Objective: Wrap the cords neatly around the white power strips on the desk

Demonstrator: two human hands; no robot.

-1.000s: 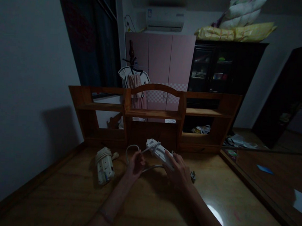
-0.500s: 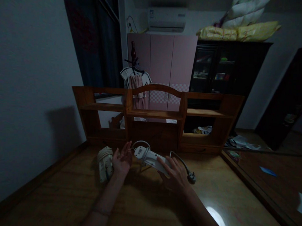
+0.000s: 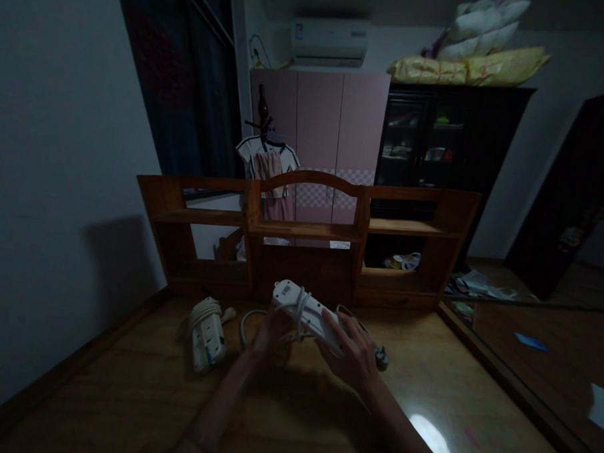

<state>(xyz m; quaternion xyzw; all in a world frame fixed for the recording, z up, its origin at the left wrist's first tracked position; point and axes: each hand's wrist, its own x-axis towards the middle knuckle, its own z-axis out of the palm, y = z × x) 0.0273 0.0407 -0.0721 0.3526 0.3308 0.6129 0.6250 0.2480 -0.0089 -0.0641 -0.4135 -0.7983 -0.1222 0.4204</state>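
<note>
A white power strip [image 3: 322, 324] is held tilted above the wooden table, its far end raised to the left. My right hand [image 3: 351, 354] grips its near end, fingers over the top face. A grey cord [image 3: 301, 310] loops around the strip's middle, and a slack bend of it hangs at the left. My left hand [image 3: 273, 329] is at the strip's left end, beneath it; its fingers are blurred and mostly hidden. The cord's plug [image 3: 380, 357] lies to the right of my right hand. A second power strip [image 3: 208, 336], wrapped in its own cord, rests on the table at left.
A wooden shelf unit [image 3: 306, 232] stands along the table's far edge. The wall [image 3: 57, 209] rises at left. A raised rim [image 3: 486, 365] borders the table's right side, with papers and plastic bags beyond it. Light reflects off the tabletop [image 3: 430, 439].
My left hand has moved right, from open beside the second power strip to beneath the held strip's left end. The cord loop has shifted, and the strip's left end has risen.
</note>
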